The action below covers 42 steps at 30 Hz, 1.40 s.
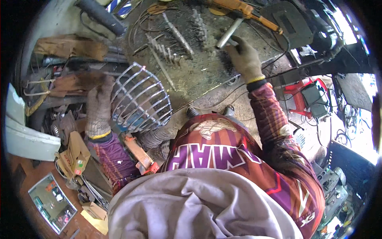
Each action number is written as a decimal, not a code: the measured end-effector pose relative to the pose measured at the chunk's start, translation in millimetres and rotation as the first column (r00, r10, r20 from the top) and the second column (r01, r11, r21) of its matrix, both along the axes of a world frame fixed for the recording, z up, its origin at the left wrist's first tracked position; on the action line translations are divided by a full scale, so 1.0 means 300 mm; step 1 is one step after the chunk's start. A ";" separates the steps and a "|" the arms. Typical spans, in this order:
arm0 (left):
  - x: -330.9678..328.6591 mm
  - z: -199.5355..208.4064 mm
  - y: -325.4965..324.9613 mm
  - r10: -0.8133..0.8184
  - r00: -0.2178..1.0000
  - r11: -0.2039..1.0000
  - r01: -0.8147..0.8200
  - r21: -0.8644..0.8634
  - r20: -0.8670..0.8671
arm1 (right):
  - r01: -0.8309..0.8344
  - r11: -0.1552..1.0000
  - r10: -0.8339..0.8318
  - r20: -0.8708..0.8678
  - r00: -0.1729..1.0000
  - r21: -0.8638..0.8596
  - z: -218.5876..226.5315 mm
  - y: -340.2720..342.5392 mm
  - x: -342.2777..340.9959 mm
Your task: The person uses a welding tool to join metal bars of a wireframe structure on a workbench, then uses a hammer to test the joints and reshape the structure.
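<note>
Wire cage (pixel 142 96) of bent silvery rods is propped left of the lap, at the person's gloved left hand (pixel 98 109); that glove hides its fingertips, so I cannot tell whether they are clamped on the rim. The gloved right hand (pixel 243 59) has its fingers parted just beside the metal tube (pixel 230 34) jutting from an orange tool (pixel 254 14). I judge the cage's frame largely formed, its rods already curved and crossing; the tool is not yet lifted. Both arms reach forward, the left bent close to the body, the right stretched over the worktable (pixel 191 87) with its wrist turned inward. Farther out lie loose metal rods (pixel 179 36), then a red stool (pixel 296 95) at right.
</note>
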<state>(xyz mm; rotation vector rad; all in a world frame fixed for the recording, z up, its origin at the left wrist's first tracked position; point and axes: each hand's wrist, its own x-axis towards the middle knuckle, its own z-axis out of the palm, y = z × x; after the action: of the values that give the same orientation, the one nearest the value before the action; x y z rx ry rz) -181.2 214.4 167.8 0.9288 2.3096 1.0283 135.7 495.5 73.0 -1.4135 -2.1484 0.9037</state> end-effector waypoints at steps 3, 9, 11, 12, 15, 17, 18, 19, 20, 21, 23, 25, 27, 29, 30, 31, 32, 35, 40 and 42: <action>0.018 -0.031 -0.003 0.022 0.999 0.998 -0.023 -0.050 -0.034 | -0.023 0.993 0.036 -0.114 0.993 0.113 -0.104 0.015 0.055; 0.063 -0.179 -0.126 0.134 0.985 0.981 -0.147 -0.124 -0.109 | -0.020 0.978 0.069 -0.230 0.971 0.209 -0.158 0.009 0.046; 0.095 -0.238 -0.192 0.072 0.938 0.969 -0.147 -0.199 -0.340 | -0.065 0.975 0.116 -0.238 0.964 0.213 -0.156 0.014 0.063; 0.099 -0.290 -0.246 -0.024 0.892 0.970 -0.089 -0.227 -0.452 | -0.085 0.973 0.137 -0.237 0.962 0.216 -0.155 0.008 0.065; 0.188 -0.363 -0.313 0.091 0.896 0.980 -0.159 -0.123 -0.435 | -0.186 0.963 0.243 -0.327 0.913 0.194 -0.135 -0.036 0.048; 0.313 -0.273 -0.246 0.378 0.924 0.923 -0.381 -0.051 -0.064 | -0.314 0.891 0.419 -0.330 0.846 0.328 -0.090 -0.093 0.026; 0.342 -0.266 -0.259 0.396 0.916 0.914 -0.400 -0.066 -0.067 | -0.332 0.890 0.431 -0.335 0.838 0.314 -0.043 -0.129 -0.006; 0.349 -0.260 -0.273 0.413 0.905 0.892 -0.424 -0.155 -0.097 | -0.496 0.833 0.550 -0.265 0.792 0.245 0.012 -0.166 -0.057; 0.337 -0.261 -0.283 0.426 0.896 0.866 -0.443 -0.229 -0.125 | -0.637 0.750 0.662 -0.198 0.723 0.178 0.047 -0.200 -0.113; 0.325 -0.298 -0.308 0.418 0.894 0.884 -0.441 -0.154 -0.162 | -0.640 0.745 0.667 -0.201 0.717 0.186 0.061 -0.225 -0.166; 0.334 -0.334 -0.351 0.414 0.899 0.902 -0.426 -0.071 -0.139 | -0.743 0.668 0.736 0.106 0.668 0.042 0.063 -0.254 -0.288; 0.356 -0.334 -0.327 0.477 0.875 0.878 -0.472 -0.076 0.078 | -0.717 0.685 0.695 0.183 0.696 0.128 0.022 -0.269 -0.353; 0.274 -0.488 -0.406 0.409 0.910 0.912 -0.411 0.013 0.075 | -0.720 0.675 0.678 0.251 0.691 0.160 -0.020 -0.296 -0.406; 0.241 -0.559 -0.428 0.131 0.884 0.991 -0.101 0.091 -0.448 | -0.677 0.727 0.616 0.326 0.717 0.114 -0.031 -0.328 -0.447; 0.245 -0.556 -0.420 0.128 0.893 0.991 -0.095 0.099 -0.431 | -0.632 0.771 0.561 0.384 0.733 0.081 -0.033 -0.346 -0.468; 0.246 -0.556 -0.414 0.257 0.966 0.948 -0.259 0.185 0.033 | -0.560 0.822 0.495 0.361 0.791 0.101 -0.060 -0.356 -0.485; 0.245 -0.562 -0.436 0.316 0.812 0.875 -0.450 0.181 0.491 | -0.568 0.817 0.497 0.378 0.781 0.102 -0.044 -0.373 -0.506; 0.198 -0.599 -0.404 0.268 0.877 0.947 -0.316 0.060 0.399 | -0.449 0.874 0.484 0.383 0.787 -0.183 -0.033 -0.348 -0.555; 0.175 -0.609 -0.360 0.233 0.853 0.965 -0.263 0.000 0.468 | -0.824 0.552 0.754 0.347 0.557 0.124 0.029 -0.308 -0.479; 0.183 -0.616 -0.345 0.198 0.862 0.968 -0.247 0.045 0.466 | -0.898 0.366 0.813 0.386 0.437 0.244 0.043 -0.298 -0.448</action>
<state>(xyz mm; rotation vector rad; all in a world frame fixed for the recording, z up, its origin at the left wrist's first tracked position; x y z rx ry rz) -126.2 110.8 -16.9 0.3916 2.0011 1.3125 1.2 406.1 85.9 -0.0091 -3.0409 0.4896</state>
